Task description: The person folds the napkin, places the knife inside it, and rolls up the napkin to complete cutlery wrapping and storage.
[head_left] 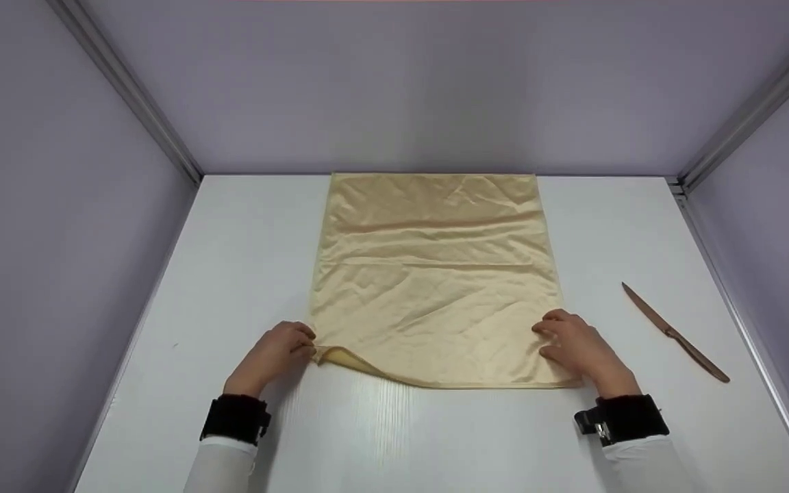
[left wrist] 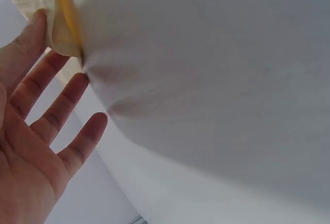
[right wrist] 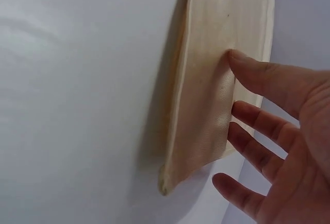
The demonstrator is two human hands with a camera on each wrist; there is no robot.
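Note:
A golden-beige cloth (head_left: 435, 274) lies spread on the white table (head_left: 244, 274), reaching to the back wall. My left hand (head_left: 307, 348) is at the cloth's near left corner, which is lifted and curled over. In the left wrist view the cloth (left wrist: 59, 18) sits between the thumb and forefinger of my left hand (left wrist: 56, 44), the other fingers nearly straight. My right hand (head_left: 548, 337) is at the near right corner. In the right wrist view the cloth (right wrist: 201, 110) is raised off the table, with the thumb of my right hand (right wrist: 232, 82) on top and the fingers at its edge.
A wooden-handled knife (head_left: 675, 333) lies on the table to the right of my right hand, pointing away. Lilac walls with metal corner rails close the table in on the left, back and right.

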